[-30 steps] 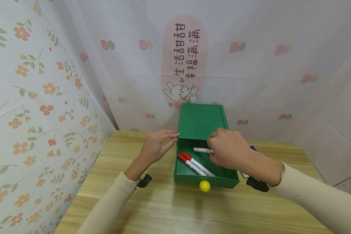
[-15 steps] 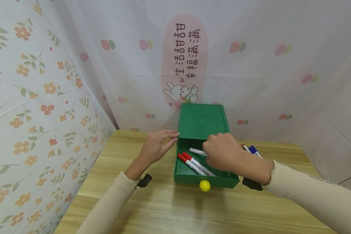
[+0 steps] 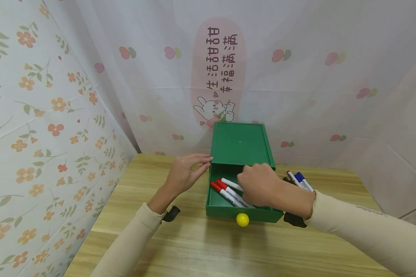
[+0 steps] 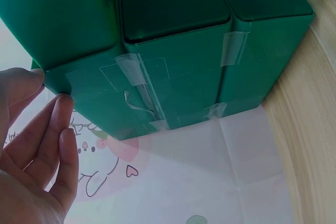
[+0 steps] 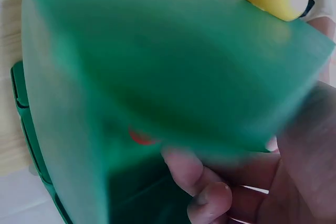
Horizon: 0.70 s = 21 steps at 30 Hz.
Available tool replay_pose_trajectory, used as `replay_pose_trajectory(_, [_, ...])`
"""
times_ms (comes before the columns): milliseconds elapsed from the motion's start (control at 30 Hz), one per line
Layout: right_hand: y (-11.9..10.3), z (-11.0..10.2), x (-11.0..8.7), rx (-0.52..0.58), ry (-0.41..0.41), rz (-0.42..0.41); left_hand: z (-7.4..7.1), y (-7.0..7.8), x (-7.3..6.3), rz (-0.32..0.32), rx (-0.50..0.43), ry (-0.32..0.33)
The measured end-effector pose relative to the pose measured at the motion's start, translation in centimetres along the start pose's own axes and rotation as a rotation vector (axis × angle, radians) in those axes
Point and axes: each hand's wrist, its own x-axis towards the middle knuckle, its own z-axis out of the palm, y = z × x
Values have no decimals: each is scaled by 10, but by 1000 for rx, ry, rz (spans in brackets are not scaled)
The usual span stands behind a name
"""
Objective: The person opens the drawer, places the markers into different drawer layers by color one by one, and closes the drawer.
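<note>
While the wooden table [image 3: 180,242] carries everything, the work gathers at the green cabinet [image 3: 240,142], whose drawer [image 3: 225,212] is pulled out toward the person. At the cabinet's left front edge, the left hand [image 3: 188,172] rests with its fingertips, the fingers rather straight. The right hand [image 3: 260,185] is over the drawer with curled fingers; it seems to pinch a white marker [image 3: 230,183], though the contact itself is hidden. So the right hand is the nearer one. From it, this marker points to the left and slightly toward the cabinet, its long axis less steep than that of two red-capped markers [image 3: 237,196] just beside, nearer the yellow knob [image 3: 242,219].
</note>
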Motion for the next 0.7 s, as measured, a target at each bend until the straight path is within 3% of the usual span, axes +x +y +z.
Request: replay_pose_trajectory(700, [1,9,5,43,-72,33,2,-2,-1,5,-14,14])
